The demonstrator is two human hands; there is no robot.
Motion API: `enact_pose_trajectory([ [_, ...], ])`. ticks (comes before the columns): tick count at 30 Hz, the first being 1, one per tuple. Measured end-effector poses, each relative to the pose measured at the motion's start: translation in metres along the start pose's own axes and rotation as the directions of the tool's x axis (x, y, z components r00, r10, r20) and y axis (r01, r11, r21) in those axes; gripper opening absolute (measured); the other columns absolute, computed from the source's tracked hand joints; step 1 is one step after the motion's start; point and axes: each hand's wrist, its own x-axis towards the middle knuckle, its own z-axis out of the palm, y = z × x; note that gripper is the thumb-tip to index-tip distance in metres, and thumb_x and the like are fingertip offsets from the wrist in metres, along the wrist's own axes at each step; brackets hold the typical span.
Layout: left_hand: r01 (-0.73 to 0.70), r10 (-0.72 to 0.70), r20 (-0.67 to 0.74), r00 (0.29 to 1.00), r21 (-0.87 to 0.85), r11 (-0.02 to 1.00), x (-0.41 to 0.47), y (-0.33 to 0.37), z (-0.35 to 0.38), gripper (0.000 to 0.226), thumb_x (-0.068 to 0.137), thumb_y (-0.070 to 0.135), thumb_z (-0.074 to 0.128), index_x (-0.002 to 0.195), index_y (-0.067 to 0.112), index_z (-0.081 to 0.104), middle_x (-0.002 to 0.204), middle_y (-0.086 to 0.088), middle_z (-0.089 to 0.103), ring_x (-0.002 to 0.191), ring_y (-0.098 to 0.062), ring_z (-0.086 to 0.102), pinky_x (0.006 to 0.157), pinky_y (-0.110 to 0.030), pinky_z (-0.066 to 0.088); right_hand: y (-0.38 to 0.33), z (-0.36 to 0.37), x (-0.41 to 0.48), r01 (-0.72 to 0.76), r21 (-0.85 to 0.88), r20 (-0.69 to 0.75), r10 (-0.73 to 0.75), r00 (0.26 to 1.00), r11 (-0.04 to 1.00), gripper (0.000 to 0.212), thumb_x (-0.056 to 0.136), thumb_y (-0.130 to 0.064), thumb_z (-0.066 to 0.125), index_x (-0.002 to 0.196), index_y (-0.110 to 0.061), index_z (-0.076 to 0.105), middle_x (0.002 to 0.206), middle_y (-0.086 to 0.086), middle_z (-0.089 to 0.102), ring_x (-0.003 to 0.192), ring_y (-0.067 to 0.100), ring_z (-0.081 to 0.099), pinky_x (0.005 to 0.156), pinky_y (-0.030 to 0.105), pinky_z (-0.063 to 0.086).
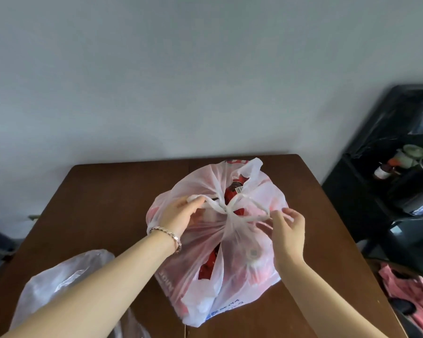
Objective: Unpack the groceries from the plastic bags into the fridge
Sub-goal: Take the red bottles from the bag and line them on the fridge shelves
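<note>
A full white plastic bag with red print lies on the brown table, its handles tied in a knot at the top. Red packages show through the gaps. My left hand, a bracelet at its wrist, grips the left handle loop. My right hand pinches the right handle loop between fingertips. A second, clear plastic bag lies at the table's near left corner, partly under my left forearm.
A grey wall stands right behind the table. At the right stands a dark shelf unit with small bottles and jars. Pink cloth lies low at the right, beside the table's edge.
</note>
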Motion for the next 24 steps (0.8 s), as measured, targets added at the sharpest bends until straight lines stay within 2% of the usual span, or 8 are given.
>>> enact_pose_trajectory([
  [3, -0.018, 0.023, -0.046, 0.999, 0.118, 0.993, -0.001, -0.012, 0.001, 0.020, 0.090, 0.034, 0.059, 0.072, 0.033, 0.068, 0.084, 0.006, 0.067, 0.091, -0.019, 0.065, 0.083, -0.024, 0.051, 0.003, 0.019, -0.016, 0.183, -0.276, 0.082, -0.167, 0.983, 0.944, 0.040, 0.086, -0.029, 0.065, 0.117, -0.020, 0.042, 0.115, 0.003, 0.052, 0.095, 0.012, 0.058, 0.074, 0.017, 0.052],
  [6, -0.116, 0.114, 0.025, 0.993, 0.275, 0.954, -0.012, -0.007, 0.009, 0.016, 0.097, 0.024, 0.049, 0.082, 0.029, 0.053, 0.077, 0.011, 0.057, 0.073, -0.003, 0.055, 0.059, -0.004, 0.040, 0.025, 0.037, -0.013, 0.254, -0.850, 0.227, -0.114, 0.967, 0.461, 0.071, 0.083, -0.058, 0.056, 0.134, -0.012, 0.035, 0.138, 0.008, 0.026, 0.129, 0.026, 0.030, 0.109, 0.037, 0.033],
  [9, -0.255, 0.217, 0.143, 0.965, 0.346, 0.903, -0.013, -0.005, 0.013, 0.010, 0.095, 0.015, 0.051, 0.092, 0.023, 0.054, 0.081, 0.017, 0.060, 0.075, 0.006, 0.058, 0.065, -0.002, 0.042, 0.030, 0.056, 0.000, 0.377, -0.911, 0.343, -0.199, 0.918, 0.167, 0.044, 0.094, -0.035, 0.042, 0.132, -0.014, 0.043, 0.139, 0.014, 0.026, 0.128, 0.034, 0.025, 0.107, 0.039, 0.031],
  [13, -0.344, 0.220, 0.287, 0.932, 0.516, 0.785, -0.014, -0.014, 0.012, 0.046, 0.089, 0.011, 0.059, 0.129, 0.023, 0.040, 0.112, 0.001, 0.062, 0.091, -0.008, 0.062, 0.077, -0.016, 0.051, 0.029, 0.058, 0.003, 0.453, -0.788, 0.412, -0.188, 0.891, 0.417, 0.032, 0.086, 0.000, 0.041, 0.111, -0.006, 0.060, 0.121, 0.012, 0.048, 0.109, 0.030, 0.049, 0.085, 0.032, 0.044],
  [16, -0.425, 0.086, 0.423, 0.902, 0.836, 0.347, -0.015, -0.029, 0.014, 0.071, 0.089, 0.020, 0.057, 0.147, 0.019, 0.016, 0.142, -0.003, 0.040, 0.128, -0.020, 0.040, 0.103, -0.028, 0.036, 0.028, 0.038, -0.011, 0.501, -0.704, 0.478, -0.186, 0.859, 0.504, 0.035, 0.079, 0.011, 0.043, 0.105, -0.005, 0.060, 0.124, 0.010, 0.049, 0.105, 0.027, 0.052, 0.074, 0.026, 0.043],
  [19, -0.443, 0.107, 0.447, 0.888, 0.894, -0.060, -0.013, -0.031, 0.025, 0.051, 0.096, 0.021, 0.041, 0.144, 0.015, 0.025, 0.141, -0.003, 0.043, 0.135, -0.024, 0.028, 0.109, -0.037, 0.017, 0.019, 0.009, -0.028, 0.530, -0.689, 0.474, -0.245, 0.846, 0.494, 0.040, 0.082, 0.012, 0.047, 0.113, -0.008, 0.061, 0.149, 0.000, 0.026, 0.136, 0.023, 0.028, 0.098, 0.028, 0.043],
  [20, -0.423, 0.135, 0.422, 0.896, 0.906, -0.022, -0.014, -0.029, 0.030, 0.040, 0.097, 0.020, 0.037, 0.136, 0.013, 0.037, 0.131, -0.006, 0.052, 0.127, -0.026, 0.040, 0.106, -0.037, 0.023, 0.019, -0.004, -0.030, 0.562, -0.695, 0.470, -0.308, 0.827, 0.448, 0.040, 0.082, 0.011, 0.048, 0.112, -0.009, 0.063, 0.148, -0.002, 0.027, 0.138, 0.021, 0.025, 0.102, 0.030, 0.040],
  [24, -0.234, 0.181, 0.150, 0.972, 0.663, 0.711, -0.035, -0.005, 0.053, 0.025, 0.098, 0.023, 0.043, 0.086, 0.010, 0.060, 0.084, -0.016, 0.065, 0.084, -0.032, 0.061, 0.069, -0.029, 0.045, 0.028, -0.063, -0.022, 0.427, -0.668, 0.304, -0.300, 0.904, 0.610, 0.041, 0.074, 0.022, 0.041, 0.086, -0.008, 0.066, 0.098, 0.000, 0.060, 0.090, 0.021, 0.057, 0.068, 0.024, 0.046],
])
